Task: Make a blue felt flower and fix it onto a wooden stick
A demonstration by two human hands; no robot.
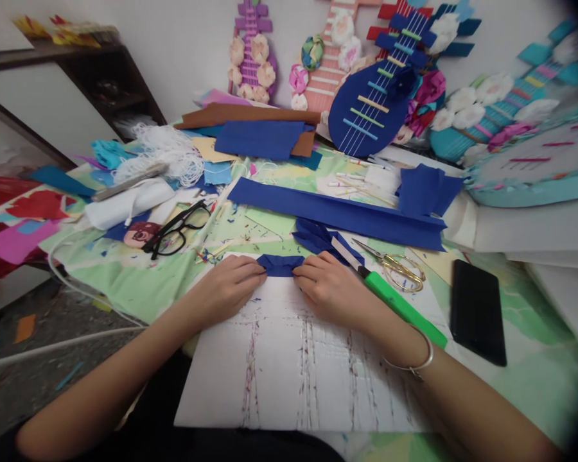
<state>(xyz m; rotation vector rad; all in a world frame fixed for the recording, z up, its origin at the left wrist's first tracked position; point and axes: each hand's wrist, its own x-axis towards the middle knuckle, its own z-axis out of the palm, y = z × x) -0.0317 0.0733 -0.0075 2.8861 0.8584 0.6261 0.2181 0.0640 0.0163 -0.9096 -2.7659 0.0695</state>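
Observation:
Between my two hands a small folded strip of blue paper (282,265) lies along the upper part of a white board (279,378) streaked with cut marks. My left hand (231,285) pinches the strip's left end, fingers closed. At its right end my right hand (330,287) grips it, fingers curled in. Just past the right hand lie a crumpled blue paper piece (313,236) and a green-handled craft knife (399,308). Gold-handled scissors (399,268) rest beyond the knife. Fingertips partly hide both ends of the strip.
A long blue folded strip (337,215) crosses the table behind the hands. Black glasses (176,232) lie left, a black phone (476,311) right. White string (161,154) and stacked blue paper (257,139) sit further back. Decorated lute shapes, one blue (366,112), lean on the wall.

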